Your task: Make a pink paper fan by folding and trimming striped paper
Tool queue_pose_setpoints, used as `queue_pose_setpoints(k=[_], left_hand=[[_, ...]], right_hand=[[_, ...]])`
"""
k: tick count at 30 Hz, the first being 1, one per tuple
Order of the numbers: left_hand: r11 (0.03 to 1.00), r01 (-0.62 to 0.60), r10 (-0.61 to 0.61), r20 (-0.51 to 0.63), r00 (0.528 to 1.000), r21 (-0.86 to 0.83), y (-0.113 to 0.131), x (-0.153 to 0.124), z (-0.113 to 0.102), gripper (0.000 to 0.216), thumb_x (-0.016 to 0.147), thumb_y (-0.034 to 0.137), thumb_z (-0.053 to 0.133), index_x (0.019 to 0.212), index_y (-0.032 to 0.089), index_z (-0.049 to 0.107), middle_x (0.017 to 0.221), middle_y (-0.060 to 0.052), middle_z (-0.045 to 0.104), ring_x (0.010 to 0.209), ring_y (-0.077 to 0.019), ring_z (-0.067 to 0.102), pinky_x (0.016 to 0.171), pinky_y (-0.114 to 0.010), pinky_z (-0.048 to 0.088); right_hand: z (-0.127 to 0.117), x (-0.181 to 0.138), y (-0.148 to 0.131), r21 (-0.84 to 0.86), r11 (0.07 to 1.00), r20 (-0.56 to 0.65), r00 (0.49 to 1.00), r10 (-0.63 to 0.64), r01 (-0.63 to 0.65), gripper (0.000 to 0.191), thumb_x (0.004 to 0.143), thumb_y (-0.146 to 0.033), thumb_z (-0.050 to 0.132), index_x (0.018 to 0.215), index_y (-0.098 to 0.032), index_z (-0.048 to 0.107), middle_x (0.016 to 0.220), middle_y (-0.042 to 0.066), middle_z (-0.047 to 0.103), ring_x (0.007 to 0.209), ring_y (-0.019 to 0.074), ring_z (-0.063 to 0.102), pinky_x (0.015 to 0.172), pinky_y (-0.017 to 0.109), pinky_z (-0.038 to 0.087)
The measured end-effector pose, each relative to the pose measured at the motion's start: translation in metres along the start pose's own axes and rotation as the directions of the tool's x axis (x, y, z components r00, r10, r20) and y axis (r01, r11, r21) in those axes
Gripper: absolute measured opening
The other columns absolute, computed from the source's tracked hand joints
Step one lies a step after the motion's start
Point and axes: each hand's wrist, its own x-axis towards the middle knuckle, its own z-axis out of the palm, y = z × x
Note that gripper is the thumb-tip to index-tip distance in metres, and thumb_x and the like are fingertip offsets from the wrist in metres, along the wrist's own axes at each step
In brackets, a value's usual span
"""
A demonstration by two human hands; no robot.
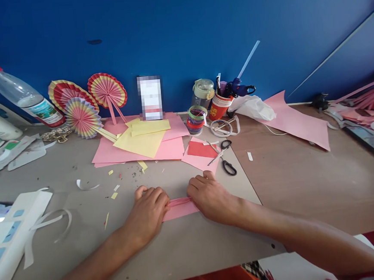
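Note:
A pink paper strip (181, 210) with narrow folds along its far edge lies between my hands on the grey desk mat. My left hand (149, 208) grips its left end, fingers closed. At the right end my right hand (210, 194) is closed on the same strip, with the fingertips partly hidden. Just beyond my right hand, scissors (227, 157) with black handles rest beside a pink sheet (193, 160) and a smaller red piece of paper (198, 148). Farther back, yellow paper (145, 142) lies on larger pink sheets (105, 153).
Folded paper fans (108, 91) lean against the blue wall at the back left, near a tilted bottle (31, 98). A red cup of tools (219, 106) and a tape roll (221, 128) stand behind the scissors. A white box-like item (22, 226) sits at left.

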Motion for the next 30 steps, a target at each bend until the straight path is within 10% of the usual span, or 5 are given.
queue_pose_setpoints(k=[9, 21, 30], left_hand=[[1.000, 0.016, -0.014, -0.090, 0.996, 0.026, 0.004, -0.004, -0.007, 0.023, 0.091, 0.006, 0.037, 0.079, 0.019, 0.051, 0.078, 0.002, 0.060, 0.074, -0.0137, 0.053, 0.090, -0.039, 0.023], [0.999, 0.034, -0.033, -0.190, 0.981, 0.001, 0.001, 0.000, -0.019, 0.025, 0.092, 0.009, 0.040, 0.078, 0.020, 0.058, 0.075, 0.004, 0.061, 0.069, -0.0110, 0.057, 0.085, -0.036, 0.025], [0.913, 0.085, 0.179, -0.580, 0.795, 0.400, -0.008, 0.000, -0.039, 0.019, 0.085, 0.007, 0.056, 0.090, 0.025, 0.061, 0.082, 0.004, 0.069, 0.072, -0.0119, 0.061, 0.089, -0.037, 0.025]], right_hand=[[0.005, -0.011, -0.003, 0.032, 0.999, -0.300, 0.954, -0.012, 0.023, 0.022, 0.067, 0.003, 0.042, 0.070, -0.017, 0.051, 0.068, 0.002, 0.052, 0.062, 0.0151, 0.035, 0.079, 0.035, 0.022], [-0.006, -0.006, -0.002, 0.045, 0.999, -0.368, 0.930, 0.002, 0.016, 0.021, 0.076, -0.001, 0.044, 0.069, -0.017, 0.055, 0.070, 0.003, 0.054, 0.066, 0.0147, 0.041, 0.075, 0.033, 0.022], [-0.032, 0.012, 0.002, -0.125, 0.992, -0.665, 0.743, -0.076, -0.011, 0.023, 0.084, -0.002, 0.044, 0.081, -0.019, 0.059, 0.075, 0.000, 0.058, 0.071, 0.0138, 0.044, 0.071, 0.033, 0.019]])
